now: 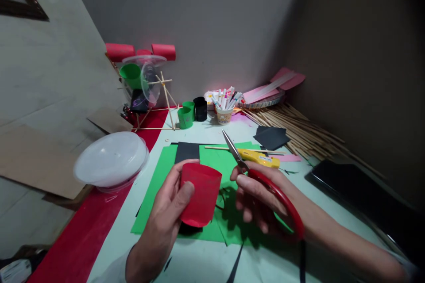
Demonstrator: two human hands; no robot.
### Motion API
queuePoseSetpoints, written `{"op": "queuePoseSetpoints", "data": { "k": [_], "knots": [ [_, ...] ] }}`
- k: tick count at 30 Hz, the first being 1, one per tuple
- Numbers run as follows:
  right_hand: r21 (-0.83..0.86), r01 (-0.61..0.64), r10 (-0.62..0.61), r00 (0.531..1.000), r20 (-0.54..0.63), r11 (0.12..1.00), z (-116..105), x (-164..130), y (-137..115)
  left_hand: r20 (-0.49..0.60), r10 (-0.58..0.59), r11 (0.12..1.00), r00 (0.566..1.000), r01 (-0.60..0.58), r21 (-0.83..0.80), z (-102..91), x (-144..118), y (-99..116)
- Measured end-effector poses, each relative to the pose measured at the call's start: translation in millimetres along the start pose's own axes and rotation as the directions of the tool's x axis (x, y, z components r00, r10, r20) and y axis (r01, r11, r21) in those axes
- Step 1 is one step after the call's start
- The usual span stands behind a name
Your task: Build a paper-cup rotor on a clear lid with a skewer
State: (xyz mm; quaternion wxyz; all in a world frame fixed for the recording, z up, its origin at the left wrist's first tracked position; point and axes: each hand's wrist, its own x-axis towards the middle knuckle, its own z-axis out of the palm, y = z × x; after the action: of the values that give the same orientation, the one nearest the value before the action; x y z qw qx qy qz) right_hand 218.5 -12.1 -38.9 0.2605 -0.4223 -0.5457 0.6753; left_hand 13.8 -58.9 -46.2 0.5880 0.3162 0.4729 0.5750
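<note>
**Here: a red paper cylinder in one hand, scissors in the other**

Up close, the left hand [166, 212] is wrapped around a red paper cylinder [201, 194], thumb pressed on its near side and fingers curled behind its far wall, so the tube sits upright between them, open end up, raised above the table. The right hand [257, 196] is closed through the red handles of a pair of scissors [265, 181]; their blades stand together and point up and away, just right of the cylinder and not touching it.

Beneath both hands lies a green paper sheet [159, 185] with a black paper strip [187, 151] at its far edge. A yellow utility knife [259, 158] and a thin wooden stick [219, 147] rest just beyond the scissor tips. To the left sits a clear plastic lid [111, 161]; farther back stand green and black paper cylinders [192, 112], a cup of markers [225, 108] and a bundle of bamboo skewers [299, 130]. The print on the cup is too small to read.
</note>
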Motion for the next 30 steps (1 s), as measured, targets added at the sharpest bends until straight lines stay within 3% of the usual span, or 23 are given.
{"op": "queuePoseSetpoints", "data": {
  "k": [4, 8, 10, 12, 15, 19, 22, 25, 28, 30],
  "knots": [
    [0.057, 0.107, -0.109, 0.994, 0.027, 0.993, 12, -2, -6, 0.108, 0.185, 0.956, 0.977, -0.204, 0.210, -1.3, -6, -10],
    [-0.264, 0.249, -0.270, 0.962, -0.047, 0.932, 9, -5, -9, 0.203, 0.194, 0.905, 0.960, -0.255, 0.341, -2.5, -10, -12],
    [-0.435, 0.280, -0.347, 0.934, -0.083, 0.856, 6, -6, -9, 0.229, 0.140, 0.924, 0.963, -0.210, 0.320, -3.9, -10, -11],
    [-0.499, 0.291, -0.372, 0.925, -0.069, 0.816, 4, -7, -10, 0.304, 0.046, 0.956, 0.951, -0.130, 0.262, -6.1, -8, -9],
    [-0.478, 0.313, -0.363, 0.932, -0.013, 0.821, 2, -9, -10, 0.397, -0.082, 0.979, 0.914, -0.002, 0.206, -9.1, -4, -9],
    [-0.426, 0.334, -0.362, 0.932, 0.015, 0.841, 1, -11, -11, 0.362, -0.168, 0.964, 0.917, 0.076, 0.255, -9.1, 1, -10],
    [-0.423, 0.358, -0.415, 0.908, -0.050, 0.833, -5, -10, -11, 0.294, -0.069, 0.959, 0.953, -0.018, 0.284, -9.8, 4, -7],
    [-0.641, 0.298, -0.476, 0.872, -0.119, 0.707, -17, -5, -5, 0.206, 0.129, 0.918, 0.970, -0.195, 0.345, -15.1, 8, -2],
    [-0.843, 0.155, -0.389, 0.919, -0.069, 0.516, -25, 1, 6, 0.234, 0.344, 0.811, 0.909, -0.413, 0.415, -23.7, 12, 2],
    [-0.913, 0.126, -0.324, 0.946, -0.008, 0.389, -24, 4, 16, 0.275, 0.447, 0.713, 0.851, -0.525, 0.465, -28.3, 14, 5]
  ]
}}
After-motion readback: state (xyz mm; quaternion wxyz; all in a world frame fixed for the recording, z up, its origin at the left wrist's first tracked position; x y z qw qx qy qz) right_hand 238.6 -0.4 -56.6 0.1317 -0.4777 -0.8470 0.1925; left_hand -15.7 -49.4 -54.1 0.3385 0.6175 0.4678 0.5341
